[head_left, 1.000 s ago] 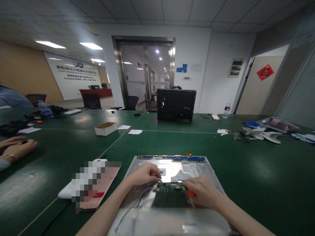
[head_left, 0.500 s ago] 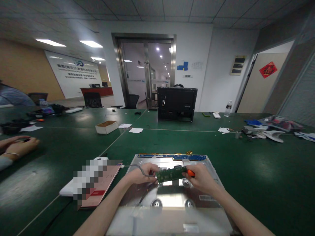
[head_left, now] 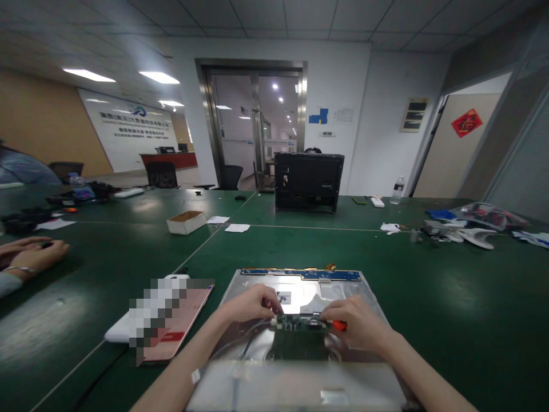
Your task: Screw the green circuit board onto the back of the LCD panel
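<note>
A green circuit board (head_left: 300, 323) is held at its two ends, tilted so its connector edge faces me, low over the bare metal back of a display panel (head_left: 295, 293). My left hand (head_left: 253, 303) pinches the board's left end, where a white plug and grey cable (head_left: 253, 329) join it. My right hand (head_left: 358, 320) closes on the right end. Tucked in the right fingers is an orange piece (head_left: 338, 325), perhaps a tool handle; most of it is hidden. A blue circuit strip (head_left: 295, 275) runs along the panel's far edge.
To the left lie a pink booklet (head_left: 193, 309) and a partly blurred white object (head_left: 118, 329). An open cardboard box (head_left: 186, 222) and a black monitor frame (head_left: 309, 182) stand farther off. Another person's hands (head_left: 38, 257) are at far left. Bags and scraps (head_left: 472, 226) lie right.
Both hands have lowered the circuit board and tipped it from face-on to nearly flat. The grey cable has dropped, its free end swinging from beside the booklet toward my left forearm.
</note>
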`<move>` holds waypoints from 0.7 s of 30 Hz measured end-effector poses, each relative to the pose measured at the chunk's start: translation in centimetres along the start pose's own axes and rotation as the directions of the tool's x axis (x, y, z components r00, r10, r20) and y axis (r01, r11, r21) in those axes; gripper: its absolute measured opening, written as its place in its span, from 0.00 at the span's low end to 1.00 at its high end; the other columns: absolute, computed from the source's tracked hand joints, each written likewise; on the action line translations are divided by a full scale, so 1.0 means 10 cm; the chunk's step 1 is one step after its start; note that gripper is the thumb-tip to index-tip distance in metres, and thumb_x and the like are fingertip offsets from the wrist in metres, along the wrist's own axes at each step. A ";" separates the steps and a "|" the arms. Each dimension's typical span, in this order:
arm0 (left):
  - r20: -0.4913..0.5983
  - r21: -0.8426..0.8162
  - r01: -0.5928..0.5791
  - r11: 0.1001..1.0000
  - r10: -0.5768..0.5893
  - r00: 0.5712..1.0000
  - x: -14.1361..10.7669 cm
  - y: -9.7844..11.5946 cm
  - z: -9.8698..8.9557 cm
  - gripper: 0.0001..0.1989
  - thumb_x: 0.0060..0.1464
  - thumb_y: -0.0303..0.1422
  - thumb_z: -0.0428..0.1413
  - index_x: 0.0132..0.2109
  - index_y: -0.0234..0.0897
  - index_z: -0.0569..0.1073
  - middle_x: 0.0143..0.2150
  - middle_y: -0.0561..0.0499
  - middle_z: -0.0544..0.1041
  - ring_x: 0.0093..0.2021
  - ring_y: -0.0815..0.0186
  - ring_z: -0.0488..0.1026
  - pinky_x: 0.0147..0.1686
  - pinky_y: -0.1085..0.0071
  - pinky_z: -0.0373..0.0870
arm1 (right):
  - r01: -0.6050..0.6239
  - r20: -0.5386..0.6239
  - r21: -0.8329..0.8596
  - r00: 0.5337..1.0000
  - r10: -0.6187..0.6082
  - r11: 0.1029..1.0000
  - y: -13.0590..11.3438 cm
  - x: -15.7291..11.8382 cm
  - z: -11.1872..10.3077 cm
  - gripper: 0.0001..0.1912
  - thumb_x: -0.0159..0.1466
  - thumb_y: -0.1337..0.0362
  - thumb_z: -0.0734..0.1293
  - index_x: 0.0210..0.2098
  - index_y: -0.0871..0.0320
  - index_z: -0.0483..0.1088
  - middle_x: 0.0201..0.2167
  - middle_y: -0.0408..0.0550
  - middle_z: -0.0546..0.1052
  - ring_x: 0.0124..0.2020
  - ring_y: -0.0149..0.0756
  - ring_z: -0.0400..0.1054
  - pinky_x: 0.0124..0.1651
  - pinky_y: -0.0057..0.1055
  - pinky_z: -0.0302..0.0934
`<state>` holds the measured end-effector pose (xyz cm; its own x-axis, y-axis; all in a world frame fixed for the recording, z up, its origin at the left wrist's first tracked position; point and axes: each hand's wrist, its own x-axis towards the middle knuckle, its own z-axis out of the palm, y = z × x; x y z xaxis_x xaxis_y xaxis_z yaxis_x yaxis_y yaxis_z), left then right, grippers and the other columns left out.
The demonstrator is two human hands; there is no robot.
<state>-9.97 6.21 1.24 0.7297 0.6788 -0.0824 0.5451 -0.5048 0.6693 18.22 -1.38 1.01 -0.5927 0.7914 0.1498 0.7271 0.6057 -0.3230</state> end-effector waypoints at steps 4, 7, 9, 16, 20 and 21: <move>-0.007 -0.002 0.024 1.000 -0.024 1.000 0.01 -0.01 0.01 0.08 0.43 0.33 0.61 0.34 0.39 0.81 0.28 0.53 0.72 0.29 0.66 0.67 0.28 0.74 0.60 | -0.024 0.050 0.050 0.998 0.021 0.998 -0.03 0.00 -0.04 0.16 0.57 0.66 0.64 0.44 0.51 0.75 0.40 0.48 0.79 0.40 0.40 0.71 0.43 0.32 0.58; -0.002 -0.025 0.025 0.999 -0.025 1.000 0.02 -0.01 0.02 0.08 0.43 0.33 0.62 0.34 0.39 0.81 0.27 0.53 0.72 0.30 0.66 0.67 0.28 0.74 0.60 | -0.035 0.060 0.082 0.998 0.030 0.996 -0.02 -0.01 -0.07 0.19 0.57 0.66 0.65 0.48 0.51 0.74 0.42 0.48 0.79 0.42 0.42 0.70 0.44 0.33 0.58; -0.001 -0.031 0.026 0.999 -0.026 1.000 0.02 0.00 0.02 0.08 0.43 0.33 0.62 0.34 0.38 0.81 0.27 0.53 0.72 0.30 0.67 0.67 0.28 0.74 0.60 | -0.040 0.075 0.112 0.997 0.032 0.993 0.00 -0.03 -0.08 0.20 0.57 0.67 0.65 0.49 0.51 0.73 0.43 0.48 0.78 0.43 0.42 0.70 0.45 0.33 0.58; 0.012 -0.010 0.065 0.998 -0.065 0.998 0.01 0.02 0.01 0.10 0.43 0.33 0.61 0.35 0.37 0.80 0.30 0.52 0.74 0.30 0.67 0.67 0.29 0.75 0.60 | -0.096 0.138 0.171 0.988 0.072 0.981 0.07 -0.04 -0.14 0.30 0.50 0.59 0.73 0.53 0.53 0.70 0.52 0.49 0.74 0.49 0.46 0.67 0.50 0.37 0.58; 0.022 -0.008 0.078 0.997 -0.078 0.997 0.01 0.05 0.00 0.11 0.42 0.35 0.63 0.35 0.37 0.79 0.30 0.53 0.73 0.30 0.67 0.67 0.29 0.74 0.60 | -0.095 0.166 0.210 0.984 0.060 0.973 0.08 -0.03 -0.15 0.35 0.49 0.54 0.73 0.55 0.55 0.69 0.57 0.51 0.69 0.54 0.49 0.63 0.55 0.40 0.57; 0.024 -0.006 0.082 0.997 -0.082 0.996 0.01 0.05 0.00 0.12 0.41 0.35 0.63 0.36 0.37 0.79 0.31 0.53 0.73 0.31 0.67 0.67 0.29 0.74 0.60 | -0.090 0.176 0.222 0.983 0.051 0.971 0.08 -0.02 -0.15 0.35 0.50 0.53 0.73 0.56 0.55 0.68 0.58 0.52 0.68 0.56 0.49 0.62 0.56 0.40 0.56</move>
<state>-9.63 5.97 1.57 0.6920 0.7052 -0.1544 0.6007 -0.4438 0.6649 19.47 -0.94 2.09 -0.6067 0.7943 -0.0334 0.6825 0.4988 -0.5342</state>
